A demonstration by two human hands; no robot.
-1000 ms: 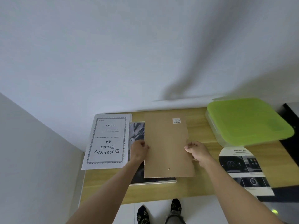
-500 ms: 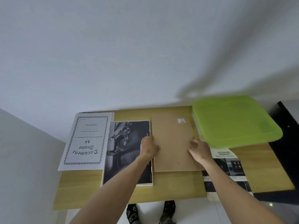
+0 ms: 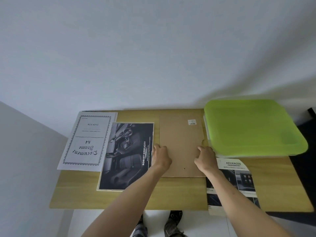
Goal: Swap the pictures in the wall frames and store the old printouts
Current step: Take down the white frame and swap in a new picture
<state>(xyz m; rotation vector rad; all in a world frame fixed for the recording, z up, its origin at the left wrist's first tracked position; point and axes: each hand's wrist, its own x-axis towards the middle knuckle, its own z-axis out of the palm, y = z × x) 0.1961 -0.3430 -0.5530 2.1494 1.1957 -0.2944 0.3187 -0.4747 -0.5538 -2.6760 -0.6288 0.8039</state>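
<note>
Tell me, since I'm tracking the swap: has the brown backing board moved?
Yes. The backing board slid right off the dark print, toward the green-lidded box.

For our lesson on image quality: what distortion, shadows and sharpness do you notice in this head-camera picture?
Head view: wide-angle bending curves the table edges; soft diagonal shadows cross the wall; print on the dark printout reads sharply; the backing board is evenly lit, without glare.

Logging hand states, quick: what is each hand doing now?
Left hand: grips the brown backing board at its left edge.
Right hand: grips its right edge.
</note>
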